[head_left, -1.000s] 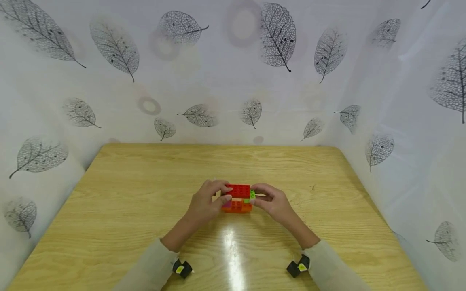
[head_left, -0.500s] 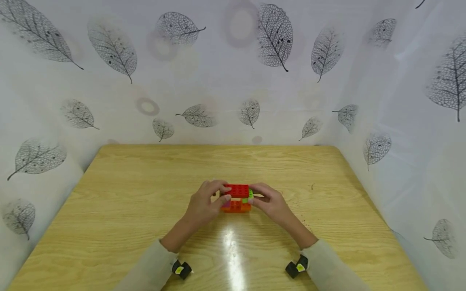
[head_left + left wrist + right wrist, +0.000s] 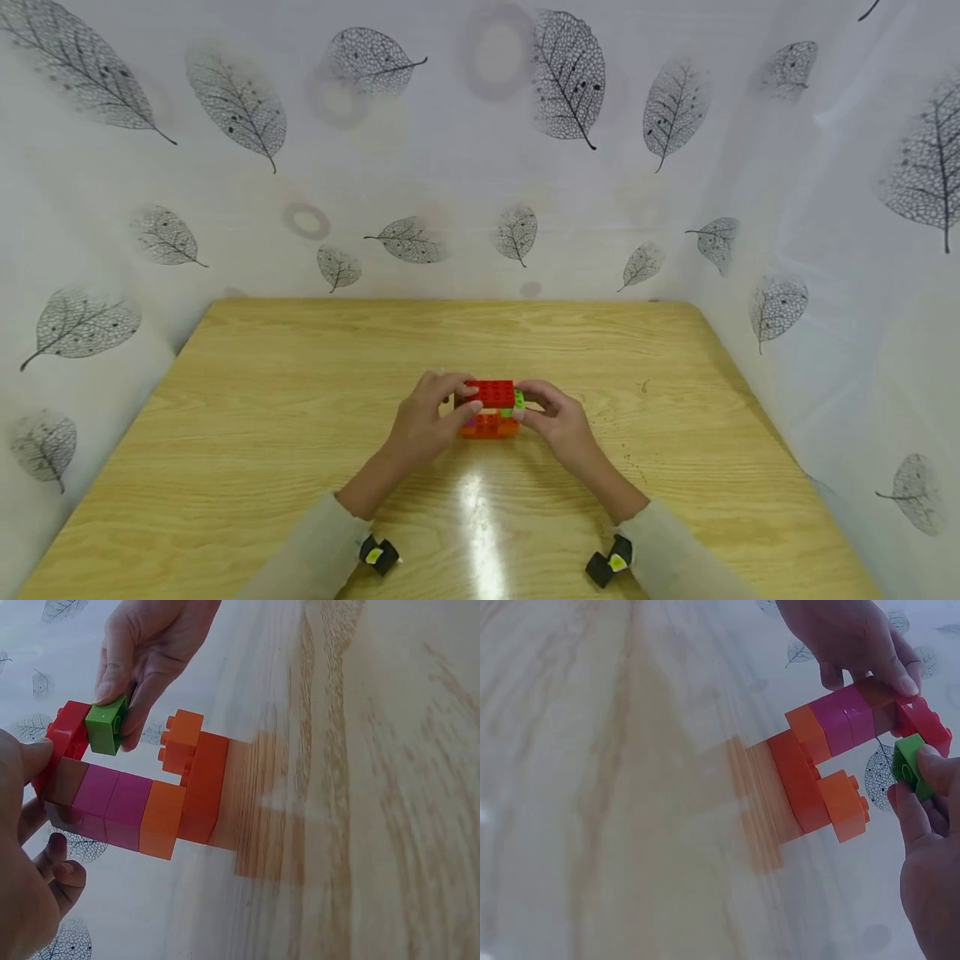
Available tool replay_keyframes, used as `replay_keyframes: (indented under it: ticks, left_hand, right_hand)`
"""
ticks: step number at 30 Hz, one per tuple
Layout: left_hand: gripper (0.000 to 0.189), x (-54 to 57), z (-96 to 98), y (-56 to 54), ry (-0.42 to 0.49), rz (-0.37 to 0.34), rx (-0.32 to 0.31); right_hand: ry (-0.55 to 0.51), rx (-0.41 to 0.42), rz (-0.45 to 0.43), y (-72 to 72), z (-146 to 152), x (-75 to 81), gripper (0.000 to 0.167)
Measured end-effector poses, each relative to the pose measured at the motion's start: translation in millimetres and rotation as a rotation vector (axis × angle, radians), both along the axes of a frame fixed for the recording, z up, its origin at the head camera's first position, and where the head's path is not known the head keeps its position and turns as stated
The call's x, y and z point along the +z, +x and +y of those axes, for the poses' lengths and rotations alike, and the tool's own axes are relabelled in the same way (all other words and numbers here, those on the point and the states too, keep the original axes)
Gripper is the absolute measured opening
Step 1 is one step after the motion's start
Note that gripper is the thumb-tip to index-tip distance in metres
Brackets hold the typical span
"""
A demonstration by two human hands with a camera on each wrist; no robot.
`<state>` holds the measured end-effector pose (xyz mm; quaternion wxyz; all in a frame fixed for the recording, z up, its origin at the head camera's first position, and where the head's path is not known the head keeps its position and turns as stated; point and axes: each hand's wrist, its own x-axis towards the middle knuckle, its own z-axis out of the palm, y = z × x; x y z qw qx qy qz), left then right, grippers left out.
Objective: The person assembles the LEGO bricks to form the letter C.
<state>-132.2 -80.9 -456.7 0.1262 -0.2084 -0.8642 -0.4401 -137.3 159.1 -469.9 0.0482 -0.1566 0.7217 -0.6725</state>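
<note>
At mid-table stands a structure of building bricks. Its base is a red-orange brick (image 3: pixel 204 787). On one end rises a column: an orange brick (image 3: pixel 162 819), magenta bricks (image 3: pixel 112 799) and a brown brick (image 3: pixel 67 780). A long red brick (image 3: pixel 495 393) tops it, reaching out to the right. A lone orange brick (image 3: pixel 843 804) sits on the base's other end. My left hand (image 3: pixel 423 421) grips the column's top, thumb in front, fingers behind. My right hand (image 3: pixel 562 425) pinches a green brick (image 3: pixel 906 759) close under the red brick's free end; contact is unclear.
The wooden table (image 3: pixel 300 350) carries a bright glare streak in front of the bricks. White leaf-printed cloth (image 3: pixel 450 167) encloses its back and sides. Black wrist devices (image 3: pixel 381 555) hang at both cuffs, low over the table.
Both hands keep their hold, and the bricks stay in place. My left thumb has slid slightly to the right along the front. The green brick has barely shifted under the red one.
</note>
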Motion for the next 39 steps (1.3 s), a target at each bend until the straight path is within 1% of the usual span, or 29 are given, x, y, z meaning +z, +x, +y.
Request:
replay_keyframes:
  ticks: [5, 8, 17, 21, 25, 28, 34, 39]
  left_hand:
    - [0.021, 0.8, 0.3, 0.6, -0.003, 0.027, 0.002]
    - [0.021, 1.4, 0.6, 0.9, 0.001, 0.026, 0.002]
    - [0.016, 1.4, 2.1, -0.2, 0.003, -0.014, 0.000]
    - [0.015, 1.6, 1.2, 0.0, -0.001, -0.013, 0.003]
    - [0.015, 1.1, -0.4, -0.3, -0.004, 0.005, -0.009]
    - [0.016, -0.1, -1.8, -0.8, 0.000, 0.022, -0.021]
    - [0.017, -1.9, -2.9, -1.1, 0.011, 0.023, -0.027]
    - [0.014, -1.9, -1.4, -1.6, 0.027, -0.011, -0.020]
  right_hand:
    - [-0.021, -0.006, 0.038, 0.8, -1.2, -2.5, 0.040]
    - [-0.036, -0.012, 0.043, 1.0, -1.9, -2.6, 0.040]
    - [-0.074, -0.031, -0.011, 1.2, -2.2, 0.2, 0.043]
    - [-0.071, 0.004, -0.015, 0.1, -0.2, 1.0, 0.043]
    - [-0.043, 0.047, -0.006, -2.8, 3.3, 0.9, 0.041]
    - [-0.009, 0.072, 0.027, -4.9, 5.5, 0.5, 0.039]
    - [0.069, 0.105, 0.151, -7.0, 7.4, -0.1, 0.042]
    - [0.100, 0.099, 0.177, -6.1, 7.6, 1.7, 0.043]
